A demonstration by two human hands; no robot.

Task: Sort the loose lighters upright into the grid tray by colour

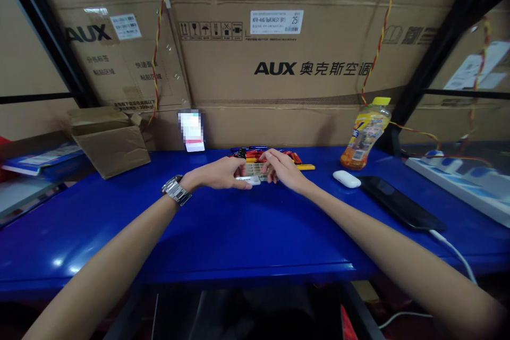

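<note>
Both hands meet at the far middle of the blue counter. The left hand, a metal watch on its wrist, has its grip closed narrowly on a small white flat piece lying on the counter surface. The right hand rests fingertips-down on a pale gridded tray just beyond that piece; whether it pinches anything cannot be told. A loose heap of red and yellow sticks lies touching the tray's far edge. To the right sit a white earbud case, a dark phone on a cable, and an upright drink bottle — near, but apart from the hands. Risk assessment: the white piece is small and held by fingertips only, so a slip could drop it; a wide right-elbow sweep could topple the bottle onto the phone.
</note>
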